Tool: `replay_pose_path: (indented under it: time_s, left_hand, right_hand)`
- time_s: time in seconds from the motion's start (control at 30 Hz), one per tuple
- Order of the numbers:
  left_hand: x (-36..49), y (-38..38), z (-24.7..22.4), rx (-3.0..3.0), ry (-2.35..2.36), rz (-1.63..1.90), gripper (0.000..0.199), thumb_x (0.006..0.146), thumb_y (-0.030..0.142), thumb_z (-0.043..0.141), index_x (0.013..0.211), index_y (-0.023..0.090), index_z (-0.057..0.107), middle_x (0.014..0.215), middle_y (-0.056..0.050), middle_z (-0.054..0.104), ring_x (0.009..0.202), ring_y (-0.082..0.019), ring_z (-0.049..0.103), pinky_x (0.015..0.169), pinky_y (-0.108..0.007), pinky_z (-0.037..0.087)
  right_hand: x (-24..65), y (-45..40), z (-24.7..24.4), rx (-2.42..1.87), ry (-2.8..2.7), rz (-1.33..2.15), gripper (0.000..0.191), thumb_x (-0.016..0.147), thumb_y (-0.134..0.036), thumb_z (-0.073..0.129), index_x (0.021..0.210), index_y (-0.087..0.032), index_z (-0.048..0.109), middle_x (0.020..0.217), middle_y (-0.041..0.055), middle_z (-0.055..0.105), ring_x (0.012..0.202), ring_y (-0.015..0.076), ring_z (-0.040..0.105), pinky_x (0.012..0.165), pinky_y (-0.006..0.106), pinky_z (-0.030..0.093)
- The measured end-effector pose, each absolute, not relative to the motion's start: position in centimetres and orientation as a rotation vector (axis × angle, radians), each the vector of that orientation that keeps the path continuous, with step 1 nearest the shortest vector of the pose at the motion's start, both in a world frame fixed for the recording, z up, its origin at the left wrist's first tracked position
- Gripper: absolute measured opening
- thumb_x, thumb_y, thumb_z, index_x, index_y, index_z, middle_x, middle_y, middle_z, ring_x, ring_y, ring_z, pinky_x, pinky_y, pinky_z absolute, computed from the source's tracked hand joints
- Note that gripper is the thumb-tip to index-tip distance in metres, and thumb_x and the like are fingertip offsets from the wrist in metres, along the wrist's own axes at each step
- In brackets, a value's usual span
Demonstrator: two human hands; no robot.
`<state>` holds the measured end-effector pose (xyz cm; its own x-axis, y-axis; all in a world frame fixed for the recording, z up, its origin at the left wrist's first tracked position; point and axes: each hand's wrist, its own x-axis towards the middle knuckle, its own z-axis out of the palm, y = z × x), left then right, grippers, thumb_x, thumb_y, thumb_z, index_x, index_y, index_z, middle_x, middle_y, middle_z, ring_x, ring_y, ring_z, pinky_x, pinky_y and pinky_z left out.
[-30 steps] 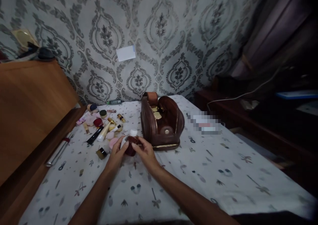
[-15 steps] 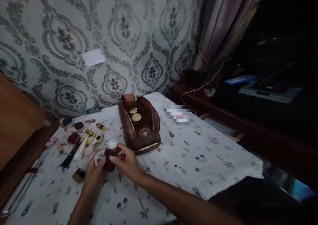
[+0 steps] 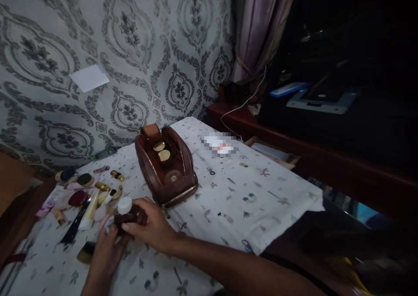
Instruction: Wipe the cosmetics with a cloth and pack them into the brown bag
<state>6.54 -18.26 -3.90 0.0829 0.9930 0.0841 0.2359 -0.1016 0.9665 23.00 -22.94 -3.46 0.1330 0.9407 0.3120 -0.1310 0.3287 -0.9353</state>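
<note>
A dark red bottle [image 3: 121,218] with a white cap [image 3: 124,205] stands upright between my hands, low over the tablecloth. My right hand [image 3: 155,227] grips it from the right, fingers behind and thumb in front. From the left, my left hand [image 3: 107,249] pinches a crumpled white cloth [image 3: 110,223] close against the bottle; most of the cloth is hidden. Just beyond sits an unzipped brown leather bag [image 3: 174,190], with two gold-capped round items [image 3: 164,156] inside. A dark-lidded jar [image 3: 86,252] lies beside my left wrist.
Cosmetics spread over the left of the table: a cream tube [image 3: 89,211], a black tube [image 3: 75,224], a red jar [image 3: 77,197], lipsticks [image 3: 116,175] and more. A patterned white cloth [image 3: 225,196] covers the table. A blurred-out white item [image 3: 218,145] lies right of the bag.
My view has swung right, so everything appears further left. The bottle and both hands have come lower and closer, and less of the white cloth shows now.
</note>
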Motion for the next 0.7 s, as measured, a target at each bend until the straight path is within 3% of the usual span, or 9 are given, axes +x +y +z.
replay_pose_path:
  time_s: [0.07, 0.2, 0.37, 0.5, 0.6, 0.7]
  left_hand:
    - [6.9, -18.4, -3.3, 1.508, 1.32, 1.13, 0.034, 0.045, 0.029, 0.086, 0.074, 0.025, 0.069, 0.083, -0.005, 0.069, 0.09, -0.029, 0.064, 0.072, -0.035, 0.058]
    - [7.7, -19.1, -2.7, 1.398, 1.268, 1.179, 0.04, 0.051, 0.036, 0.084, 0.087, 0.024, 0.069, 0.085, -0.002, 0.072, 0.082, -0.024, 0.066, 0.073, -0.034, 0.058]
    - [7.9, -19.1, -2.8, 1.507, 1.299, 1.178, 0.05, 0.051, 0.037, 0.088, 0.095, 0.023, 0.068, 0.095, -0.003, 0.074, 0.09, -0.024, 0.068, 0.082, -0.033, 0.056]
    - [8.1, -18.8, -2.9, 1.412, 1.213, 1.14, 0.057, 0.052, 0.046, 0.087, 0.1, 0.022, 0.069, 0.1, -0.007, 0.073, 0.098, -0.028, 0.067, 0.085, -0.034, 0.057]
    - [8.0, -18.9, -3.1, 1.372, 1.217, 1.039, 0.053, 0.051, 0.046, 0.087, 0.095, 0.02, 0.07, 0.085, -0.006, 0.073, 0.088, -0.028, 0.069, 0.076, -0.033, 0.058]
    - [7.6, -19.2, -3.7, 1.306, 1.184, 0.966, 0.045, 0.057, 0.048, 0.085, 0.087, 0.019, 0.069, 0.069, -0.002, 0.067, 0.063, -0.021, 0.063, 0.056, -0.029, 0.055]
  right_hand:
    - [23.2, -23.2, -3.0, -0.954, -1.196, 0.923, 0.049, 0.071, -0.036, 0.083, 0.115, -0.022, 0.067, 0.101, 0.002, 0.061, 0.086, 0.016, 0.06, 0.076, 0.026, 0.05]
    - [23.6, -23.7, -2.3, -1.037, -1.258, 0.826, 0.059, 0.064, -0.038, 0.088, 0.116, -0.021, 0.066, 0.103, 0.0035, 0.059, 0.095, 0.0194, 0.06, 0.085, 0.03, 0.05]
    - [23.5, -23.8, -2.2, -1.114, -1.228, 0.772, 0.05, 0.07, -0.037, 0.084, 0.114, -0.021, 0.067, 0.102, 0.0041, 0.059, 0.098, 0.0207, 0.06, 0.09, 0.034, 0.049]
    - [23.3, -23.7, -2.5, -1.081, -1.239, 0.741, 0.053, 0.068, -0.032, 0.084, 0.118, -0.023, 0.066, 0.103, 0.0034, 0.062, 0.097, 0.0203, 0.061, 0.09, 0.033, 0.05]
    - [23.3, -23.8, -2.5, -1.009, -1.258, 0.721, 0.055, 0.07, -0.03, 0.083, 0.122, -0.024, 0.064, 0.108, 0.0035, 0.064, 0.098, 0.0197, 0.062, 0.09, 0.032, 0.051]
    - [23.5, -23.9, -2.3, -0.971, -1.288, 0.726, 0.057, 0.072, -0.027, 0.081, 0.126, -0.024, 0.063, 0.109, 0.0034, 0.064, 0.1, 0.0195, 0.062, 0.092, 0.032, 0.05]
